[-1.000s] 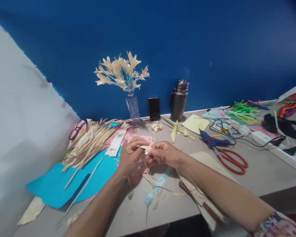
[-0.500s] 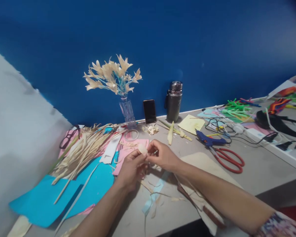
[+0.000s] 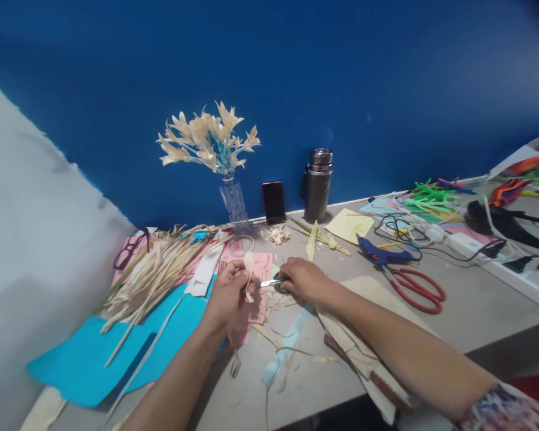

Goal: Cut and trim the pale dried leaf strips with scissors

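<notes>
My left hand [image 3: 227, 296] is closed in a pinch on a small pale dried-leaf strip [image 3: 248, 266] that stands up from my fingers, over the pink paper [image 3: 263, 263]. My right hand [image 3: 303, 280] rests on the table just to the right, its fingers curled on the dark handles of small scissors [image 3: 272, 282] whose silver blades point left toward the strip.
A pile of dried leaf strips [image 3: 157, 272] lies on blue paper [image 3: 117, 353] at left. At the back stand a vase of leaf flowers [image 3: 215, 143], a phone [image 3: 273, 202] and a steel flask [image 3: 318, 184]. Red scissors [image 3: 415, 290], a blue glue gun [image 3: 379, 251] and cables lie right.
My hands have parted. The right hand dropped to the table and closed on the small scissors; the left hand keeps the leaf strip, now held upright.
</notes>
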A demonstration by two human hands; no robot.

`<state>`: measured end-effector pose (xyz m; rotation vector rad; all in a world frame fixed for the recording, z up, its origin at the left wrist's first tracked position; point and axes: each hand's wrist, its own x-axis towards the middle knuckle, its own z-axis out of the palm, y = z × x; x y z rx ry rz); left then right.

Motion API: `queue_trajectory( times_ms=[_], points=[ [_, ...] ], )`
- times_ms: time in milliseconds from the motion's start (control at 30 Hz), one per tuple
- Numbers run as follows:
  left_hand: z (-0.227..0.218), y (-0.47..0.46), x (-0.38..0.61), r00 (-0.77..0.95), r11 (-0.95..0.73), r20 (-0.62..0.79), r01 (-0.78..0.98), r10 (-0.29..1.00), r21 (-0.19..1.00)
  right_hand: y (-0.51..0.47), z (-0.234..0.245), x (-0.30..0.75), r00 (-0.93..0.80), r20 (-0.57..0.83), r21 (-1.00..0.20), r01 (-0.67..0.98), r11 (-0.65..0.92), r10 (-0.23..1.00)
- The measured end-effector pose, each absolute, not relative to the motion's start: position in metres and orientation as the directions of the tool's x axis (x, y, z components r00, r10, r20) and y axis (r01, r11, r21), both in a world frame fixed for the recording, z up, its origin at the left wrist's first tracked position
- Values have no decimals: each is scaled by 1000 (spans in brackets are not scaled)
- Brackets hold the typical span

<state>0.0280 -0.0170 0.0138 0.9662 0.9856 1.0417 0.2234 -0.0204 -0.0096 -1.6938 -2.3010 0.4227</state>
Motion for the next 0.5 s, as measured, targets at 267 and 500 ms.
queue_trajectory(
  times_ms=[267, 500],
  points=[
    [22, -13, 18, 128, -92, 100, -69, 987, 993, -13, -6, 229, -93, 106, -566, 813, 137, 990],
    [24, -6, 12, 20, -158, 163, -174, 986, 972, -8, -4, 236, -168, 14, -963, 263, 59, 986]
  ],
)
